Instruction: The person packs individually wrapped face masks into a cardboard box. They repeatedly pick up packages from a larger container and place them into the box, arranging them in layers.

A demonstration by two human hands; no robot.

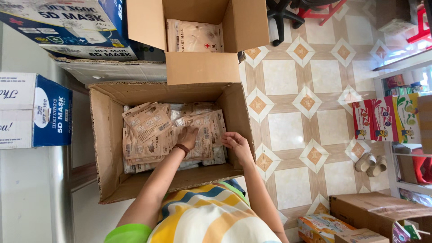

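Reaching down into the large open cardboard box (108,135) in front of me, I have both hands among the flat brown packets (148,130) that fill it. My left hand (189,136) lies flat on top of the packets near the middle of the box, the fingers spread and pressing lightly on one packet; it pinches nothing. On this wrist I wear a dark band (181,149). My right hand (235,141) is at the right side of the box, just beside the inner wall, with the fingers curled around the edge of the packets there. I think this grip is closed on the edge of one packet, but the view is too small to be sure.

The packets lie in loose, overlapping layers, some of them tilted, and they cover almost the whole bottom of the box. The box stands on the tiled floor (288,130), touching my striped shirt (211,220) at its near edge.

Behind it stands a smaller open cardboard box (202,67) with one pale packet (194,36) upright inside. At the left are blue and white cartons (36,110), and more of them (67,27) at the upper left. At the right stands a shelf (405,81) with colourful cartons (387,118).
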